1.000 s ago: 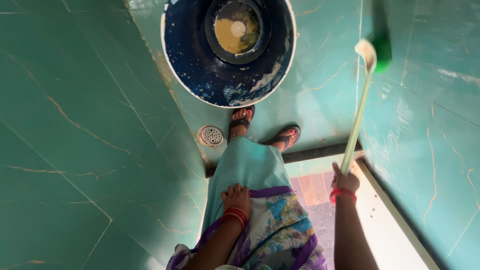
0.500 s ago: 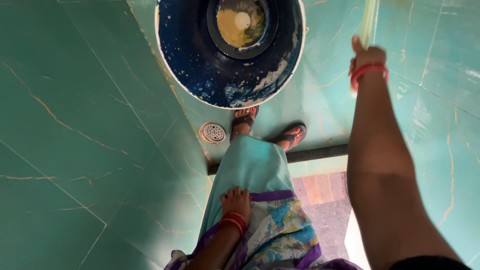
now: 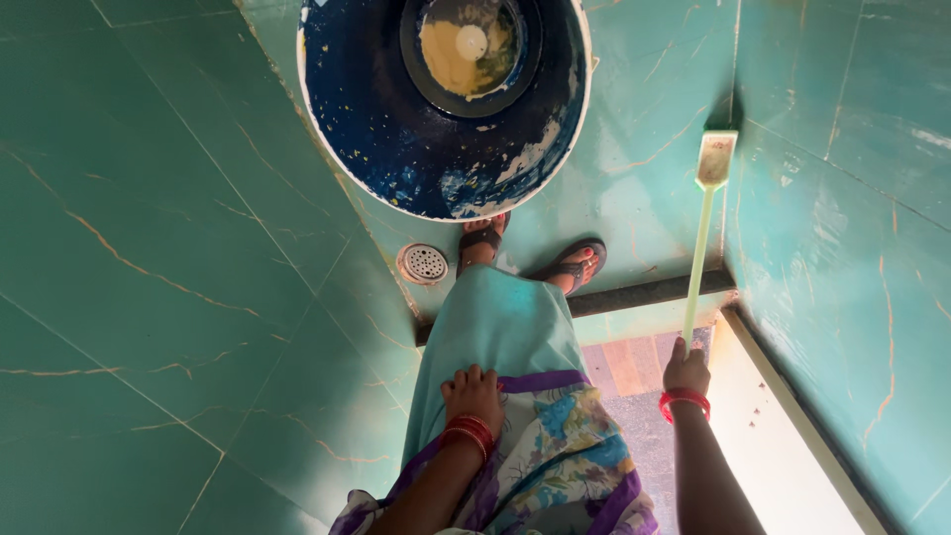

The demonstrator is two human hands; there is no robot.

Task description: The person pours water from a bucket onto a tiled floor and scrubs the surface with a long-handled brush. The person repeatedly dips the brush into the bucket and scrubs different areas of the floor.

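My right hand grips the lower end of a long pale-green brush handle. The brush head rests against the green tiled wall on the right. My left hand, with red bangles at the wrist, lies flat on my turquoise and floral garment at the thigh, fingers together. My two sandalled feet stand on the green floor just below a big dark-blue barrel.
A round metal floor drain sits left of my feet. Inside the barrel lies a round lid with yellowish residue. A dark door sill crosses behind my feet, with a white door frame at lower right. Green tiled wall fills the left.
My right arm, raised high with the brush half a second ago, has come back down; the brush head is now lower on the right wall. The left hand has stayed put.
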